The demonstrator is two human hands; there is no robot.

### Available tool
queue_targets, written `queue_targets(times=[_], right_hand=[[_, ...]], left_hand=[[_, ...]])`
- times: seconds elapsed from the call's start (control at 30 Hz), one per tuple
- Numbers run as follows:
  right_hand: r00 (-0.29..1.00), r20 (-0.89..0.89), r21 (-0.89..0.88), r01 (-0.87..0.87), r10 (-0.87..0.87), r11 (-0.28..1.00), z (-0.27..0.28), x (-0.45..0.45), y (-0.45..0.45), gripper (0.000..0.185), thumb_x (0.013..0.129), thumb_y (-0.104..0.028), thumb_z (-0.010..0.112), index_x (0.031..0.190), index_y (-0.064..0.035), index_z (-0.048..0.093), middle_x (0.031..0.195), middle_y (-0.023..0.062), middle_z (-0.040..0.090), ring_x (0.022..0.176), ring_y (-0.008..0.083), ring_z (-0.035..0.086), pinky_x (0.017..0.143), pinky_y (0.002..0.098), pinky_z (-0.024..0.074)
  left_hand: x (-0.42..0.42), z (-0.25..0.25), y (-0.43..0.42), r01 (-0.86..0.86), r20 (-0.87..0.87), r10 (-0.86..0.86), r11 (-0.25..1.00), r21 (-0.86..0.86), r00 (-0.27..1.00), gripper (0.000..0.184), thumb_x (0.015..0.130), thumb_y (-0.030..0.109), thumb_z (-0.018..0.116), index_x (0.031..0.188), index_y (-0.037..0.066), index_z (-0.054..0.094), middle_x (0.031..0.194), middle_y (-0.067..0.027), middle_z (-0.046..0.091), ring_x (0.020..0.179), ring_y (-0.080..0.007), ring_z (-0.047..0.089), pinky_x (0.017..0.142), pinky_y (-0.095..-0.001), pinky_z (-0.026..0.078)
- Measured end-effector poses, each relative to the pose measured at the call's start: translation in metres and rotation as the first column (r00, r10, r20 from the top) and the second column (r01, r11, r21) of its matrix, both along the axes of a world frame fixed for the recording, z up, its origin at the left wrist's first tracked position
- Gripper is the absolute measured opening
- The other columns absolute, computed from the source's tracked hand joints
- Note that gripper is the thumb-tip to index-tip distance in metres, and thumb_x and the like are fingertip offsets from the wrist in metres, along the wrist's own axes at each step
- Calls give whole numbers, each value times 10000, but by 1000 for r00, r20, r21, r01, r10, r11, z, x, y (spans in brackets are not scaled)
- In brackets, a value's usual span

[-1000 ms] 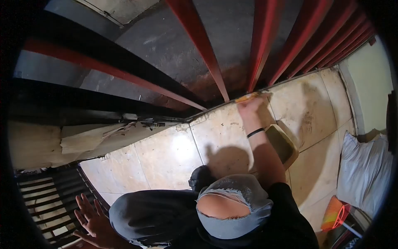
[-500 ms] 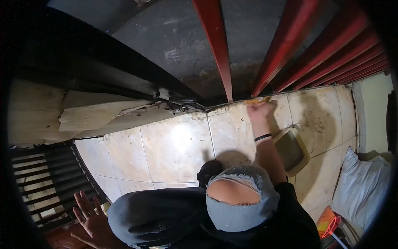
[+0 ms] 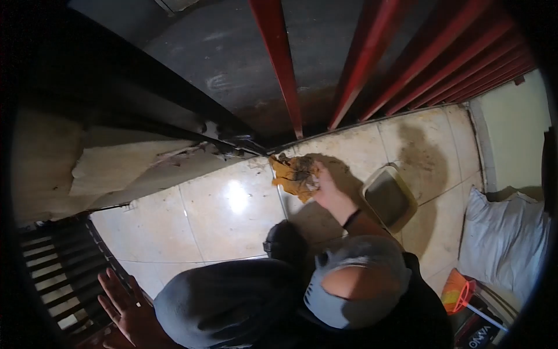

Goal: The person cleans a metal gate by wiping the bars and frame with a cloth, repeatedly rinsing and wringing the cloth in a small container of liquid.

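rough crumpled cloth [image 3: 295, 175] in the right hand [image 3: 329, 189], pretty glossy smooth tile floor [image 3: 229, 227] under it, plastic-looking tub [image 3: 412, 200] right of the hand, painted metal-looking bars [image 3: 279, 70] beyond it, crinkly plastic-looking sack [image 3: 504, 244] way off right, matt cloth trousers [image 3: 224, 302] behind the hand

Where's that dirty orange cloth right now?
In the head view, the orange cloth is in the right hand, near the picture's middle, just below a red bar and left of the basin.
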State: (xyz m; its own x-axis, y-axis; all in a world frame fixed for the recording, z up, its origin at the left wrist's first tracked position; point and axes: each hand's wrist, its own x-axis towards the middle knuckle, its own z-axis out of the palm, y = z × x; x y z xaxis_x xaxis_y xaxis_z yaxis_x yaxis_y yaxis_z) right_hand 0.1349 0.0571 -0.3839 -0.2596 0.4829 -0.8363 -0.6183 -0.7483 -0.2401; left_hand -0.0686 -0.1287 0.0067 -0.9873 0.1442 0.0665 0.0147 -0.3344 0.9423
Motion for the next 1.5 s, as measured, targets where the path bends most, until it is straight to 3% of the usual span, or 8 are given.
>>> queue_targets(times=[0.13,0.4,0.43,0.67,0.73,1.0,1.27,1.5], right_hand=[[970,-218,284,-38,104,958,91,104,5,452,1061,-405,459,1348,-75,573,1338,105,637,1209,275,620,1087,473,464],[908,55,383,-403,415,831,221,231,37,466,1043,-315,482,1398,-14,498,1324,153,634,1174,261,654,1022,415,526],[873,138,363,-484,467,796,240,241,38,452,1031,-289,504,1387,-10,508,1314,143,642,1167,248,658,1015,398,531],[691,415,288,-717,592,635,244,270,30,293,932,-112,612,1207,-11,607,1067,85,698,948,163,680,841,335,558],[34,779,52,-999,626,-11,203,277,27,264,920,-132,624,1169,-46,615,933,58,694,860,136,671,758,346,552],[-398,916,-400,-914,-44,-65,103,251,-45,352,825,-97,663,1164,-27,599,1226,232,589,1002,410,663,818,465,582],[-384,923,-378,-903,-14,-203,62,279,-47,486,844,-13,590,1325,-76,564,1274,227,521,1095,411,598,886,460,541],[130,986,124,-991,106,58,152,288,-25,321,846,-112,727,1144,-30,638,978,211,689,936,397,667,809,442,533]], left_hand=[[14,-8,-3,277,-98,-275,961,10,957,1036,962,727,319,1593,25,-107,1678,-242,-15,1570,-352,4,1268,-580,16],[114,1,68,387,-221,-323,834,393,920,961,971,686,373,1546,-68,213,1565,-358,274,1507,-523,144,1231,-641,98],[104,-9,68,814,-440,-687,448,370,578,978,969,705,332,1550,-67,177,1532,-348,335,1480,-519,233,1222,-648,145],[234,-172,152,905,42,-904,425,-12,425,539,1109,467,306,1365,2,400,1117,-164,644,1066,-220,612,975,-352,450],[238,-206,141,906,103,-902,407,-117,419,515,1113,442,318,1359,-1,409,1094,-137,636,1047,-201,605,962,-344,452],[243,-274,116,885,288,-856,334,-324,429,469,1101,412,407,1331,11,484,1070,-97,646,999,-182,638,902,-360,488],[262,-284,102,801,202,-949,77,-593,241,346,1005,227,652,1247,-1,558,932,-121,682,803,-167,651,653,-311,525],[294,-312,74,622,119,-923,147,-769,365,583,949,114,680,1431,-9,375,1269,-245,474,1045,-337,627,781,-375,576]])
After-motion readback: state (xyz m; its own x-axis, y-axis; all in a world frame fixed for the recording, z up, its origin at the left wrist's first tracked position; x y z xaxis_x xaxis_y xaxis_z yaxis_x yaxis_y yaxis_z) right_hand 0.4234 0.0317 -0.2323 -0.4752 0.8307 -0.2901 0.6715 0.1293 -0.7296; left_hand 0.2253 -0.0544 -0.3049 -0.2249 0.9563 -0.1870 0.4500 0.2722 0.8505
